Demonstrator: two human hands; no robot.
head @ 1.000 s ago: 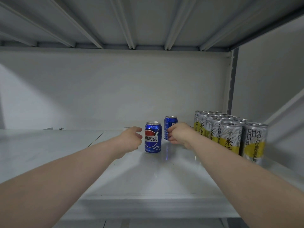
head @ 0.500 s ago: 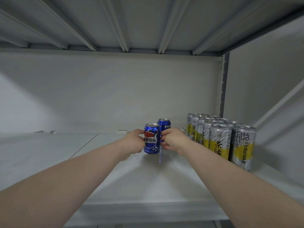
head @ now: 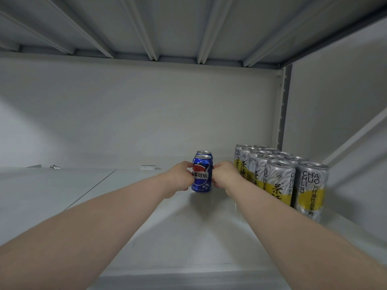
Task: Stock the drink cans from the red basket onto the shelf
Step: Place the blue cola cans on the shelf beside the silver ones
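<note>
A blue Pepsi can (head: 202,174) stands upright on the white shelf (head: 188,231), mid-depth. Right behind it a second blue can (head: 204,153) shows only its top. My left hand (head: 181,177) touches the front can's left side with its fingertips, and my right hand (head: 223,174) presses its right side. Both arms reach in from the front edge. The red basket is out of view.
Several tall silver-and-yellow tea cans (head: 280,181) stand in rows at the right, close to my right forearm. Behind is the shelf's back wall (head: 125,122), above is the ribbed underside of the upper shelf (head: 167,28). Small tags (head: 148,167) lie at the back.
Both hands closed in on the front Pepsi can, which now stands directly in front of the rear can instead of left of it. The view shifted right.
</note>
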